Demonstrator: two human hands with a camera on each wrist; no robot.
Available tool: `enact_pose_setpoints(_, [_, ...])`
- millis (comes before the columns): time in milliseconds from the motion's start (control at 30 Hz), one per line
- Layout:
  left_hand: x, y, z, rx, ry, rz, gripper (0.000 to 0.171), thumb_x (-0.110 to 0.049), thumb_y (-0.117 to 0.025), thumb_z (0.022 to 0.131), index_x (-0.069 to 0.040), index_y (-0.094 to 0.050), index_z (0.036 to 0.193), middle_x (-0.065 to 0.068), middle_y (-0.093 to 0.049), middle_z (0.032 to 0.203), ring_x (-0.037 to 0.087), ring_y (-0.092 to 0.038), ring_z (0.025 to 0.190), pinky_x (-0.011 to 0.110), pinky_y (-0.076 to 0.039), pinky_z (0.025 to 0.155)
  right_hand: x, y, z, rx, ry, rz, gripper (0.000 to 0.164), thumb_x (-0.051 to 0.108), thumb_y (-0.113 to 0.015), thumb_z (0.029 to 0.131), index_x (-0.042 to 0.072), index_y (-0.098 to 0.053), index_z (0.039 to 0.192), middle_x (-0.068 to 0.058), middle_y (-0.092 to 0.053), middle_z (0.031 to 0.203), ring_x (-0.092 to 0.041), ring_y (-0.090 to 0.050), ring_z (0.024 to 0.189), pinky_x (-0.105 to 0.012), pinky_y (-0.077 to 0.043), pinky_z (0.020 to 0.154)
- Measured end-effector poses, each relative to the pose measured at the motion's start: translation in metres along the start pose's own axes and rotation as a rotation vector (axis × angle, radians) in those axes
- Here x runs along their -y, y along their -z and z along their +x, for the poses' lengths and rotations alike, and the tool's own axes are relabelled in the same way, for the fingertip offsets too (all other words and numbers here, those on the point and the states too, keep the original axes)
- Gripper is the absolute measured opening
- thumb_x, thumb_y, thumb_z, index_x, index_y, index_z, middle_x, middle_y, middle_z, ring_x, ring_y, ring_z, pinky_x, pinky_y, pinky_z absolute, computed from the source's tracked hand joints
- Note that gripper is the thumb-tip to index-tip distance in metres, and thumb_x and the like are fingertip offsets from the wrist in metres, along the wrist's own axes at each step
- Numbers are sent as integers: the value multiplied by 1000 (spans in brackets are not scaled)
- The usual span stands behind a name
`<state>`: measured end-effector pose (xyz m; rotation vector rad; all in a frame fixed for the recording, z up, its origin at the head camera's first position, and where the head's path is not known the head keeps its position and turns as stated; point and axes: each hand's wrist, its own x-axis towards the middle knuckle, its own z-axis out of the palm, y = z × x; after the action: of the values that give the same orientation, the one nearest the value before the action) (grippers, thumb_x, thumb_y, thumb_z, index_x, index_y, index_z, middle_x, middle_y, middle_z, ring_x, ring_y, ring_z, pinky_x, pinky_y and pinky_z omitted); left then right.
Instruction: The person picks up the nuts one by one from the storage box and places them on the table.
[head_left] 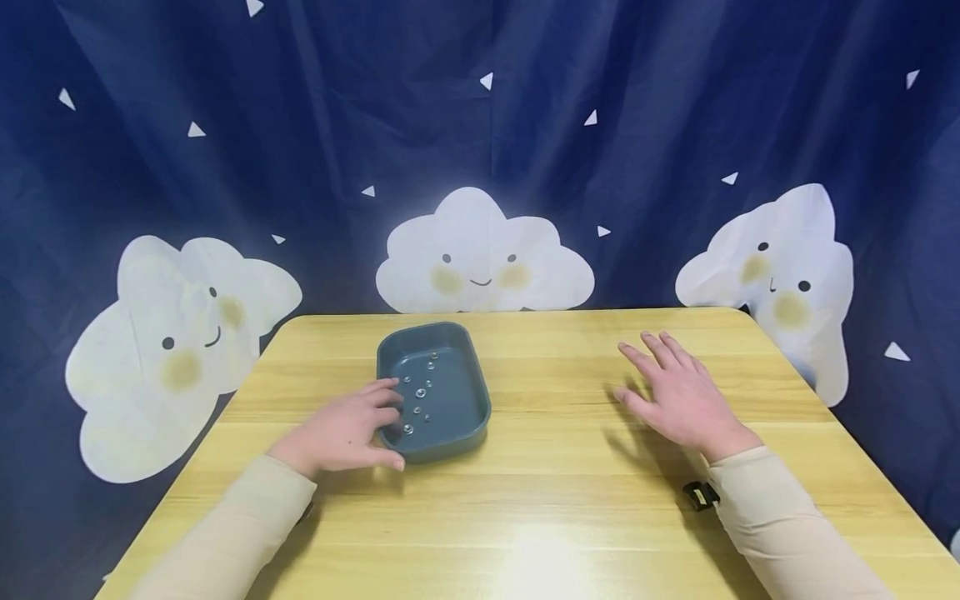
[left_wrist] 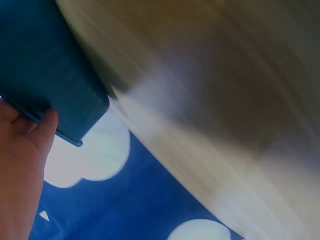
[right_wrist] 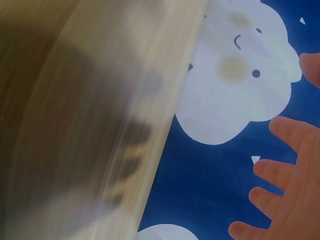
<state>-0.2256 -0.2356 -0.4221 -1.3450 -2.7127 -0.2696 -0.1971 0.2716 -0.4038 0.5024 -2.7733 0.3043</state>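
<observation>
A dark blue-grey rectangular tray [head_left: 471, 367] rests on the wooden table, left of centre. Several small shiny round pieces [head_left: 421, 392], clear or silvery, are scattered inside, mostly along its left half. My left hand [head_left: 341, 431] holds the tray's left side near the front corner. Its fingers reach over the rim, while in the left wrist view the thumb [left_wrist: 46, 127] lies against the outer wall [left_wrist: 55, 65]. On the other side, my right hand [head_left: 681, 397] hovers palm down over the table, fingers spread and holding nothing; its shadow falls beside it.
The light wooden table [head_left: 555, 483] ends at a dark blue curtain [head_left: 420, 100] printed with smiling white clouds and small triangles. A black strap buckle [head_left: 701, 496] sits at my right cuff. Both forearms reach in from the near side.
</observation>
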Motion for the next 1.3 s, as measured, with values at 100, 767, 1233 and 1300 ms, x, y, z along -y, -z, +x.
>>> enact_pose_setpoints(100, [-6,-3,7,-15,-37,7,54,-67,-74,76,-15,-64,85,6,-61,114,42,-43,138,47,-39,109,1,0,1,-2,2,-4,69,48,-64,94,13,-46,151,-25,-35,156,-48,-25,145,-71,-27,104])
enact_pose_setpoints(767, [-55,-21,42,27,-149,88,57,-76,-68,74,-21,-56,79,-9,-41,87,14,-45,98,28,-46,83,24,-1,10,41,47,8,68,55,-58,96,16,-47,151,-21,-41,154,-46,-26,145,-70,-25,107])
enact_pose_setpoints(1233, [-84,-24,64,67,-195,94,54,-73,-68,76,-20,-56,73,-14,-31,74,13,-33,79,28,-34,77,84,7,40,69,203,108,58,50,-63,95,15,-59,141,-13,-56,139,-42,-39,140,-60,-28,111])
enact_pose_setpoints(1300, [-85,-24,65,69,-198,92,53,-72,-68,76,-21,-56,73,-14,-32,74,13,-33,78,28,-33,77,93,7,46,70,234,121,54,47,-66,93,14,-63,135,-10,-59,135,-38,-46,134,-56,-33,110])
